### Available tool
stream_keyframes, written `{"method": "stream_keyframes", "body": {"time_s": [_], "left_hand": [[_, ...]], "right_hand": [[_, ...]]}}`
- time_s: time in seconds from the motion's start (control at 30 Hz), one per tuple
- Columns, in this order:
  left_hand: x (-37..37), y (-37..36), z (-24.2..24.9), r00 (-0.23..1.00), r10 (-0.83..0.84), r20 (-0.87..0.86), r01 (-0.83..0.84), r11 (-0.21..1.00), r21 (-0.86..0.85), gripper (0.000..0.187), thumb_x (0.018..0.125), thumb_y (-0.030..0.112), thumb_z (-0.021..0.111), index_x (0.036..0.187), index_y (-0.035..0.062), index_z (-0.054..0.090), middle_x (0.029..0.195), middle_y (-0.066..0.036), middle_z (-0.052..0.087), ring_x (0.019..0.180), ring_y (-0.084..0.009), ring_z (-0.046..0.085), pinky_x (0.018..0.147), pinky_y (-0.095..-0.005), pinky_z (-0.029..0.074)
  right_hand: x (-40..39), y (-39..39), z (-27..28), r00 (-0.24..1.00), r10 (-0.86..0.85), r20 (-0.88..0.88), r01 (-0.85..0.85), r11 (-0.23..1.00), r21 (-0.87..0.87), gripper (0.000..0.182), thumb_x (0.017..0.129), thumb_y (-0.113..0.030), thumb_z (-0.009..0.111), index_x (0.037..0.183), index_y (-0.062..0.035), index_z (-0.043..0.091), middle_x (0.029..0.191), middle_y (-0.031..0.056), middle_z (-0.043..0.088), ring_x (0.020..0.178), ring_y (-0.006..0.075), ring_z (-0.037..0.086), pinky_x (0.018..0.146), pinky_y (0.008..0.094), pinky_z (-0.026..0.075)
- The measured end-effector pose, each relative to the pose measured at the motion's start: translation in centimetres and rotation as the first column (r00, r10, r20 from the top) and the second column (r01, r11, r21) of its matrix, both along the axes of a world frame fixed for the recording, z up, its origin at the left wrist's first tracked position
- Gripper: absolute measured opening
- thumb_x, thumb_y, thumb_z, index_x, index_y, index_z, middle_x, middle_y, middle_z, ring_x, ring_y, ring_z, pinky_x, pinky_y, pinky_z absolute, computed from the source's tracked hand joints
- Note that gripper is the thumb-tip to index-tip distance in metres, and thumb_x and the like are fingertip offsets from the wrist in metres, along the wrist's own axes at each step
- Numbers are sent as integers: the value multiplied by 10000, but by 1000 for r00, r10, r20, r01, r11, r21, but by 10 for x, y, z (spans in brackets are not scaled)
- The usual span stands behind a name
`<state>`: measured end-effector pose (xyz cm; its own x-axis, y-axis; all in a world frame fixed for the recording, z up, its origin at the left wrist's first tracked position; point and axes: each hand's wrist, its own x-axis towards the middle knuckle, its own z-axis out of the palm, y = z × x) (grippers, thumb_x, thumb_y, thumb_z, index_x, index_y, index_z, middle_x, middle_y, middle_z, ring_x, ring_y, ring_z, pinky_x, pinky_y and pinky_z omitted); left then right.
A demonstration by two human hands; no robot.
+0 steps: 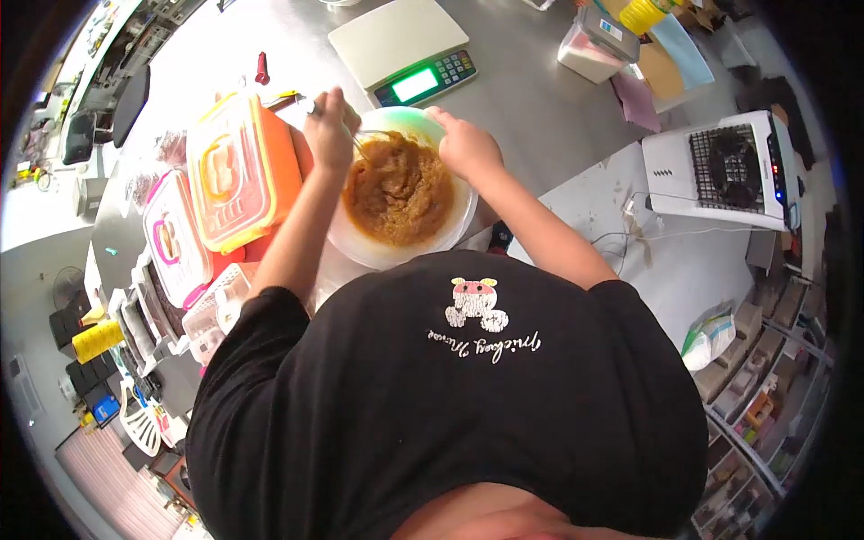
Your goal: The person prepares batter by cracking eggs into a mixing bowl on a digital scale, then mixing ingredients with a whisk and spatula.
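A white bowl [360, 250] in front of my chest holds a thick, lumpy brown mixture [400, 193]. My left hand [331, 133] is closed around the handle of a metal whisk [362, 147] at the bowl's left side. The whisk's thin wires reach into the mixture, and their far end is hidden in it. At the upper right of the bowl, my right hand [470, 150] grips the rim, thumb side up. Just beyond the bowl stands a kitchen scale [400, 40] with a lit green display.
Left of the bowl are an orange lidded container [238, 171] and a pink-edged box [175, 238]. A red-handled tool [262, 68] lies behind them. At the back right stands a clear lidded tub [598, 45]. A white appliance with a grille [720, 171] sits further right.
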<state>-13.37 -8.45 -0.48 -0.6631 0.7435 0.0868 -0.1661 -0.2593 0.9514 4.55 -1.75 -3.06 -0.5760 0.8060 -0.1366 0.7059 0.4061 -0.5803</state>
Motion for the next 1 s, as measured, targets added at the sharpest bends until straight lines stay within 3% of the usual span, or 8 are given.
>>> {"method": "stream_keyframes", "body": {"time_s": [0.1, 0.33, 0.5, 0.63, 0.73, 0.83, 0.93, 1.0], "left_hand": [[16, -40, -21, 978, -59, 201, 62, 998, -6, 273, 886, 176, 445, 647, 54, 400, 528, -22, 389, 472, -115, 350, 460, -251, 301], [8, -104, -25, 997, -59, 40, 60, 998, -9, 281, 897, 162, 438, 645, 38, 442, 631, -48, 493, 550, -100, 406, 522, -238, 332], [31, -122, -14, 925, 21, -379, -116, 966, -230, 104, 879, 61, 467, 784, 20, 480, 745, -60, 539, 736, -125, 523, 773, -294, 439], [41, -124, 7, 928, 345, -141, -351, 936, -18, 266, 880, 272, 483, 1002, 45, 421, 833, -68, 494, 816, -184, 531, 813, -369, 436], [19, -132, 41, 813, 566, -140, -553, 824, 120, 358, 888, 370, 435, 1043, 47, 427, 854, -64, 484, 820, -191, 523, 815, -347, 420], [-9, -137, 79, 632, 699, -333, -736, 677, 23, 345, 889, 361, 437, 1028, 45, 451, 786, -41, 481, 738, -157, 492, 814, -324, 409], [-37, -117, 97, 563, 495, -662, -734, 667, -126, 296, 891, 274, 436, 1067, 36, 436, 735, -15, 484, 671, -124, 459, 725, -285, 443], [-42, -51, 111, 712, 352, -607, -602, 750, -272, 313, 859, 162, 449, 1145, 42, 402, 808, -49, 514, 680, -131, 479, 628, -256, 463]], "right_hand": [[-7, -3, 1, 999, -19, -36, 19, 1000, 12, 512, 736, -67, 406, 1224, -215, 449, 839, 172, 618, 749, 357, 596, 667, 456, 477], [-44, 3, -7, 970, 130, -205, -133, 991, -1, 427, 776, -134, 418, 1203, -120, 441, 947, 203, 586, 821, 352, 592, 708, 458, 475], [-55, 65, -26, 968, 182, -172, -148, 970, 193, 494, 723, -192, 527, 1205, -141, 431, 1121, 171, 487, 1039, 361, 446, 844, 464, 404], [-51, 124, -41, 973, 230, -16, -211, 917, 337, 636, 670, -173, 579, 1270, -291, 401, 1300, 141, 327, 1235, 344, 252, 1028, 575, 63], [-50, 146, -40, 908, 405, 106, -414, 831, 372, 665, 675, -183, 588, 1291, -322, 378, 1361, 110, 272, 1290, 342, 177, 1028, 594, 7], [-58, 156, -48, 797, 594, 107, -585, 718, 377, 676, 693, -167, 581, 1304, -351, 358, 1400, 62, 231, 1310, 336, 139, 1020, 609, -13], [-74, 151, -51, 656, 739, 151, -732, 576, 363, 663, 732, -125, 538, 1313, -371, 335, 1422, 49, 180, 1321, 316, 113, 1016, 615, -16], [-85, 149, -66, 612, 764, 204, -739, 460, 492, 643, 773, -104, 487, 1319, -395, 312, 1434, 42, 144, 1326, 304, 99, 1018, 602, -28]]}}
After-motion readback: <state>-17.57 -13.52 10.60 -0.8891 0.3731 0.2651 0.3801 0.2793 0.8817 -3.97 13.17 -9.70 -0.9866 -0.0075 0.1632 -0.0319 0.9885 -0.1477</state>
